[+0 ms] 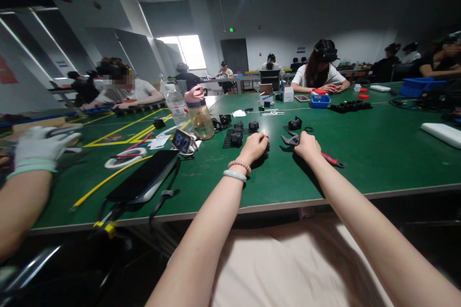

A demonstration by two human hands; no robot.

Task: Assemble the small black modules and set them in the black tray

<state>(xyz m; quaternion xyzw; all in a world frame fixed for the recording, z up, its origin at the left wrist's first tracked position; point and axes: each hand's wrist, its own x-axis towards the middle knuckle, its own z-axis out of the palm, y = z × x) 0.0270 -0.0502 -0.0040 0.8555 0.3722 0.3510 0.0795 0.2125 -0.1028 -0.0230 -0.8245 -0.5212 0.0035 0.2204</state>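
In my right hand (308,147) is a pair of pliers (291,140), gripped with the dark jaws pointing left and a red handle end showing behind the hand. My left hand (255,147) is closed just above the table, its fingers bent round a black part (267,154) that they mostly hide. Left of that hand stand several black plastic parts (236,138) with comb-like edges. Another black part (295,123) lies beyond the pliers, beside a small black ring (309,129).
A drink bottle (201,122), a clear water bottle (176,105), a small clock display (181,141) and a black power bank or phone (144,176) stand or lie to the left. A co-worker's gloved hand (36,151) is far left. A blue bin (320,101) is across the green table (378,153).
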